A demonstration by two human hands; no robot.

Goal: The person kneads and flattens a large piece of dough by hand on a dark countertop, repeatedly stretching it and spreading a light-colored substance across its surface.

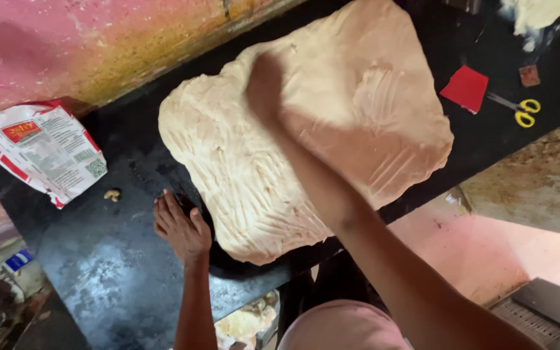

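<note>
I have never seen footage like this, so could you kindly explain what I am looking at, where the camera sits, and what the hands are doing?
There is no machine here: a person works with two bare hands, and the single picture comes from a camera worn on their head, looking down.

A big, thin sheet of pale dough is spread over a black worktop. The right hand presses flat on the dough; it looks blurred. The left hand rests open on the worktop beside the dough's edge. Neither hand holds anything.

Also on the worktop: a red and white packet at the left, and a red card and yellow-handled scissors at the right.
</note>
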